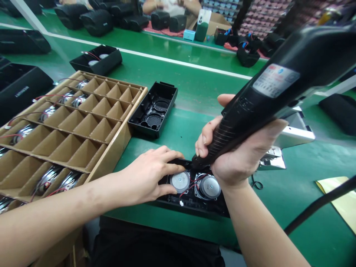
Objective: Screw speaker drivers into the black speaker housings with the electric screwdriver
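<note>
My right hand [236, 152] is wrapped round a black electric screwdriver [247, 96] with a white label on its body. Its tip points down into a black speaker housing [191, 209] on the bench before me. Two round speaker drivers sit in that housing, a left driver [180, 181] and a right driver [210, 186], with red and black wires and a small white plug [181, 203]. My left hand [155, 174] grips the left driver's edge, thumb on the near side and fingers on the far side. The screwdriver's very tip is hidden inside the housing.
To the left stands a cardboard divider box [111, 163] holding several drivers. Behind the housing lies another black housing [155, 111] with two grilles. A silver metal device [294, 133] and a yellow sheet [338, 196] are at right. A person [172, 7] sits across the green bench.
</note>
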The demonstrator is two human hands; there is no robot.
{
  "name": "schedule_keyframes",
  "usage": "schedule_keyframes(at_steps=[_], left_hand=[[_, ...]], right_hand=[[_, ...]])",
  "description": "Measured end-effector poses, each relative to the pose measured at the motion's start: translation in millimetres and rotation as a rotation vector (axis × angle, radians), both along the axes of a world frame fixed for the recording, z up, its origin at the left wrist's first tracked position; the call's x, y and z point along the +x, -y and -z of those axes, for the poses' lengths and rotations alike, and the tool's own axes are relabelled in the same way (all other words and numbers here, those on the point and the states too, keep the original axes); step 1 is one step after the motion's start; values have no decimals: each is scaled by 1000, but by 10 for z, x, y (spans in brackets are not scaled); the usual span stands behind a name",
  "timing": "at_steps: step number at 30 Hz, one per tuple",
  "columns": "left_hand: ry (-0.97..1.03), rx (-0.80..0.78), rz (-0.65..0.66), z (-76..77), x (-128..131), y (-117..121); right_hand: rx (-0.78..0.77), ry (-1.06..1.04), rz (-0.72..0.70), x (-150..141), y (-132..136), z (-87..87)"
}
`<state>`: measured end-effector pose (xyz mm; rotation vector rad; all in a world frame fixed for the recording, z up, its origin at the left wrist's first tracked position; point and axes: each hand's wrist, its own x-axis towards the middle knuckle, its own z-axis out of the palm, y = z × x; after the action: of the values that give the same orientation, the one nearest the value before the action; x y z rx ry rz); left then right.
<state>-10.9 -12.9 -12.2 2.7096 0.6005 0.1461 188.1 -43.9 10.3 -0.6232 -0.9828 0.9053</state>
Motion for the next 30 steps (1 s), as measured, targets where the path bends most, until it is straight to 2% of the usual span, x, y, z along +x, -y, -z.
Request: schedule_keyframes(at_steps=[5, 14, 20, 24, 27, 30], left_hand=[[-20, -32, 1, -24, 9, -12], [2, -28, -5, 6, 4, -10], [19, -61, -12, 20, 19, -22], [38, -72, -14, 28, 17, -26], [43, -89, -14, 44, 2, -11], [37, -83, -13, 109, -25, -4]], right_hand=[[-18, 29, -53, -35, 51, 29], [68, 110, -119, -45, 34, 191], [18, 157, -195, -29, 71, 342], [40, 161, -194, -71, 75, 419], [62, 165, -170, -103, 80, 384], [89, 141, -112, -12, 153, 180]])
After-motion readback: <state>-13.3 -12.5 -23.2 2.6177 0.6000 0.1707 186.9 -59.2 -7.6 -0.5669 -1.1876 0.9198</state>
